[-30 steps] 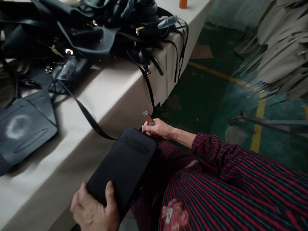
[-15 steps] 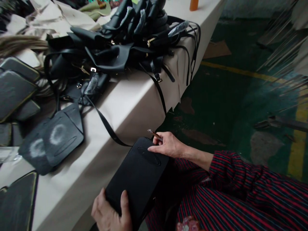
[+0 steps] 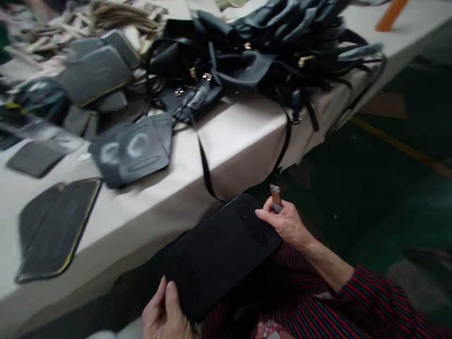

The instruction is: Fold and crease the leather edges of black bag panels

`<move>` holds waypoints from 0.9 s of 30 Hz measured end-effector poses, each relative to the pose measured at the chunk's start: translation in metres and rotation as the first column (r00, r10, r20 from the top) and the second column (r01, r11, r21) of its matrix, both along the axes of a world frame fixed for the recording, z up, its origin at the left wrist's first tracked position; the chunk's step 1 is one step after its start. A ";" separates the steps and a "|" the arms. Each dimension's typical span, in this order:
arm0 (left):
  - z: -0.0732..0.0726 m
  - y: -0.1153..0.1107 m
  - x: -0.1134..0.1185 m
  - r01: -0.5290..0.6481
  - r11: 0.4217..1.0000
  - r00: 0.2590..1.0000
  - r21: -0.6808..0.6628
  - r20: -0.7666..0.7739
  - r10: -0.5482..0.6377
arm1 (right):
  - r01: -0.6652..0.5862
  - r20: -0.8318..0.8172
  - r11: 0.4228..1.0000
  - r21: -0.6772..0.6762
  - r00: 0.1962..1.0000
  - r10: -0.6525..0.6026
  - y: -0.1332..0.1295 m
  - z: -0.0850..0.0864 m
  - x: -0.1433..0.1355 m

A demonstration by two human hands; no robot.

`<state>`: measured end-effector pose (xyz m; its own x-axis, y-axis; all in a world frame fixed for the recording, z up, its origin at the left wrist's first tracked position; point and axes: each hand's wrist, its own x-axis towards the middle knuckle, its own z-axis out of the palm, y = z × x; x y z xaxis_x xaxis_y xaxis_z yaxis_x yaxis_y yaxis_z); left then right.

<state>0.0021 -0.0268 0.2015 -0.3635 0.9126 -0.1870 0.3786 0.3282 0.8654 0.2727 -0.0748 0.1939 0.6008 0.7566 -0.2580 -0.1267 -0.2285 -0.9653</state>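
Note:
A black leather bag with an oval stitched outline lies across my lap, close to the table's front side. My left hand grips its near left corner between thumb and fingers. At the far right corner, my right hand has its thumb on the leather. Those same fingers are closed round a small, flat, brown-handled tool with a greyish end sticking up; its exact kind is unclear. A black strap hangs over the table edge just beyond the bag.
A heap of black bags with straps and gold buckles covers the back of the pale table. Black flap pieces with white rings lie nearer. Yellow-edged dark panels are at left. An orange cylinder stands far right.
The view has swung to the left. The bag has turned to lie more sideways, its left end lower, with both hands still on it. The brown tool now points more upright.

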 end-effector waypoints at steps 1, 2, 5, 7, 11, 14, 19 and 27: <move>0.003 0.000 0.007 -0.081 0.996 0.996 -0.023 0.041 0.082 | 0.019 0.018 1.000 -0.011 1.000 -0.019 0.000 -0.002 -0.001; 0.005 0.002 0.011 -0.144 0.988 0.982 -0.058 0.115 0.149 | 0.033 0.045 0.999 -0.015 0.998 -0.032 0.001 -0.004 -0.002; 0.002 0.012 0.012 -0.200 0.970 0.886 -0.136 0.398 0.239 | 0.109 0.099 0.994 0.034 0.989 -0.111 0.007 -0.011 -0.002; -0.005 0.014 0.006 -0.200 0.972 0.844 -0.123 0.482 0.235 | 0.177 0.085 0.982 0.062 0.980 -0.182 0.010 -0.014 -0.004; -0.016 0.008 -0.001 -0.163 0.986 0.879 -0.043 0.448 0.165 | 0.231 0.209 0.964 -0.131 0.957 -0.201 0.008 -0.005 -0.011; -0.015 0.000 -0.003 -0.082 0.995 0.938 0.056 0.342 0.058 | 0.248 0.499 0.935 -0.254 0.862 -0.093 0.006 0.010 -0.021; -0.010 -0.013 -0.005 0.046 0.992 0.998 0.121 0.029 -0.050 | 0.145 0.846 0.959 -0.245 0.515 0.138 0.006 0.022 -0.031; -0.012 -0.010 -0.006 0.078 0.975 0.994 0.210 -0.093 -0.059 | 0.214 0.811 0.932 -0.292 0.572 0.123 0.006 0.017 -0.032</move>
